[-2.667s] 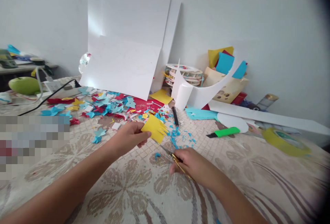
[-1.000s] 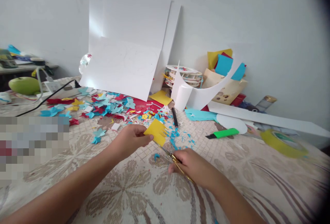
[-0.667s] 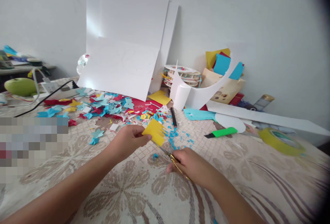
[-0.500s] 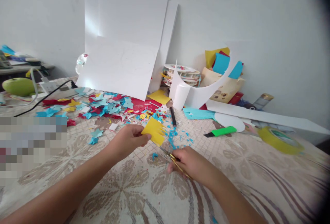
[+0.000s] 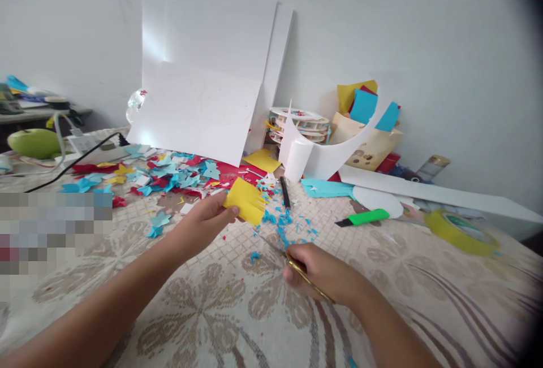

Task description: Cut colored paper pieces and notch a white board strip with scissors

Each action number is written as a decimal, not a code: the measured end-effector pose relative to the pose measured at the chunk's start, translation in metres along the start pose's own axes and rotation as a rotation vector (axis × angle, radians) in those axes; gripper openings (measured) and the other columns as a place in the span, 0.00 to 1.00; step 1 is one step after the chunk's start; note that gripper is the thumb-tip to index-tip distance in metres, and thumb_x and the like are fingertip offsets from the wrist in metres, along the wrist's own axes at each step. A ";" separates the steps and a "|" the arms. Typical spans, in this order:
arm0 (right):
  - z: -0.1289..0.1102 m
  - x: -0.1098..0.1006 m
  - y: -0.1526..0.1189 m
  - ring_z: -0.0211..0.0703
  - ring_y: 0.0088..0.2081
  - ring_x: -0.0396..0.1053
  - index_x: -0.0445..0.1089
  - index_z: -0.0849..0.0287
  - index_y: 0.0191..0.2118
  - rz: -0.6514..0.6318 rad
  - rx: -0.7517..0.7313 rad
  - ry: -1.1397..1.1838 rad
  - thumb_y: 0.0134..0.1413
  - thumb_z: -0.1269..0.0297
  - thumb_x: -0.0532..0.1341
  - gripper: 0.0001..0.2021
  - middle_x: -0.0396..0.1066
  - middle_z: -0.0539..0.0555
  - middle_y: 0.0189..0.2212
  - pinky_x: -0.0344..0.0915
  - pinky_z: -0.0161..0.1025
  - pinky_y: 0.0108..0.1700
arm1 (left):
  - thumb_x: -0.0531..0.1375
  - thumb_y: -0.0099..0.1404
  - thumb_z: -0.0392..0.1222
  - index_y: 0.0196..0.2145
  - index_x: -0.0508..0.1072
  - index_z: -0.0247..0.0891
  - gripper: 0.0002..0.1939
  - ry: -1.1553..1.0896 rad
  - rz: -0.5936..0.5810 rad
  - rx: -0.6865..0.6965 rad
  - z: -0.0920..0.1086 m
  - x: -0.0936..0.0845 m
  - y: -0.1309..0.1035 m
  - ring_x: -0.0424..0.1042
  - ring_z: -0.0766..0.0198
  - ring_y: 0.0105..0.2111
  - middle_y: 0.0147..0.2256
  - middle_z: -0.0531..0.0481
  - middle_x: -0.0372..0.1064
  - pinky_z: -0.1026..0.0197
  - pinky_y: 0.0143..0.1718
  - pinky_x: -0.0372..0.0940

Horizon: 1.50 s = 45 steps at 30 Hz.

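Pinched in my left hand [image 5: 208,216] is a yellow piece of paper [image 5: 245,200], its right edge cut into narrow strips. My right hand [image 5: 316,269] is wrapped round gold-handled scissors [image 5: 306,278], whose blades point up and left. The blade tips lie just below the paper's lower corner, and whether they touch it I cannot tell. Small blue paper scraps [image 5: 283,226] are scattered on the patterned cloth [image 5: 199,306] beyond and between my hands.
Red, blue and yellow paper shapes [image 5: 169,176] are heaped at the back left. White boards [image 5: 199,102] lean on the wall. A black pen [image 5: 284,191], a green cutter [image 5: 369,217] and yellow tape [image 5: 460,233] lie to the right.
My left hand has moved up and left with the yellow paper. My right hand and the scissors have shifted slightly down and right, widening the gap between scissors and paper.
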State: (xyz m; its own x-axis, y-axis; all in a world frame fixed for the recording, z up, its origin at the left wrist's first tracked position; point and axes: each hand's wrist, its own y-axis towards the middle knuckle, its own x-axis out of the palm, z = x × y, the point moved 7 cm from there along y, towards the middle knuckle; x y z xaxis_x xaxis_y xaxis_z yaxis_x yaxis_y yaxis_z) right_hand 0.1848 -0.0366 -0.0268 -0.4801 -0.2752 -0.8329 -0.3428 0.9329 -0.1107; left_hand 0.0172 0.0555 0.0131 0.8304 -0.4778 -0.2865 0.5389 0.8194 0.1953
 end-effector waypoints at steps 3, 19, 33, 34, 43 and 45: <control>0.003 -0.001 0.001 0.32 0.21 0.51 0.54 0.60 0.24 0.016 -0.010 0.018 0.53 0.45 0.50 0.21 0.54 0.45 0.20 0.46 0.30 0.21 | 0.54 0.58 0.44 0.32 0.68 0.37 0.08 0.012 -0.034 -0.030 -0.002 0.006 0.000 0.69 0.61 0.33 0.31 0.49 0.70 0.60 0.35 0.64; 0.005 0.001 0.003 0.32 0.20 0.50 0.54 0.60 0.23 0.002 0.001 0.021 0.52 0.41 0.49 0.24 0.53 0.45 0.19 0.44 0.30 0.20 | 0.55 0.55 0.43 0.28 0.66 0.36 0.08 -0.009 -0.033 -0.075 -0.005 0.021 -0.001 0.71 0.60 0.31 0.30 0.48 0.70 0.58 0.35 0.66; -0.001 -0.002 0.003 0.31 0.19 0.50 0.54 0.60 0.22 -0.024 0.052 0.044 0.47 0.40 0.54 0.24 0.52 0.44 0.17 0.43 0.30 0.18 | 0.56 0.56 0.43 0.29 0.69 0.37 0.07 -0.037 -0.041 -0.102 -0.010 0.021 0.000 0.71 0.60 0.33 0.30 0.49 0.72 0.59 0.36 0.65; -0.001 -0.002 0.003 0.31 0.19 0.50 0.54 0.60 0.22 -0.022 0.050 0.044 0.48 0.41 0.54 0.24 0.52 0.44 0.17 0.43 0.30 0.18 | 0.56 0.56 0.43 0.29 0.70 0.37 0.07 -0.037 -0.037 -0.110 -0.010 0.020 0.000 0.71 0.60 0.32 0.30 0.49 0.72 0.59 0.36 0.65; -0.001 -0.003 0.003 0.31 0.20 0.51 0.54 0.60 0.22 -0.012 0.063 0.021 0.48 0.40 0.53 0.24 0.52 0.44 0.17 0.44 0.30 0.19 | 0.56 0.55 0.43 0.28 0.70 0.36 0.07 -0.027 -0.027 -0.119 -0.011 0.020 -0.002 0.70 0.60 0.32 0.29 0.49 0.71 0.58 0.36 0.64; -0.001 -0.003 0.003 0.31 0.20 0.52 0.54 0.60 0.22 -0.024 0.077 0.030 0.48 0.41 0.53 0.24 0.52 0.44 0.18 0.44 0.30 0.19 | 0.56 0.55 0.43 0.27 0.70 0.36 0.08 -0.006 -0.023 -0.113 -0.010 0.021 -0.001 0.70 0.60 0.32 0.28 0.49 0.71 0.59 0.36 0.64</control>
State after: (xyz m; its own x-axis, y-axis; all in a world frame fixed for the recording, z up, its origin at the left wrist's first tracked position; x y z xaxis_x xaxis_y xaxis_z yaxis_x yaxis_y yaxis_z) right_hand 0.1846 -0.0333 -0.0243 -0.4966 -0.3035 -0.8132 -0.2921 0.9407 -0.1728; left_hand 0.0322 0.0476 -0.0023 0.8189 -0.4989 -0.2837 0.5390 0.8384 0.0812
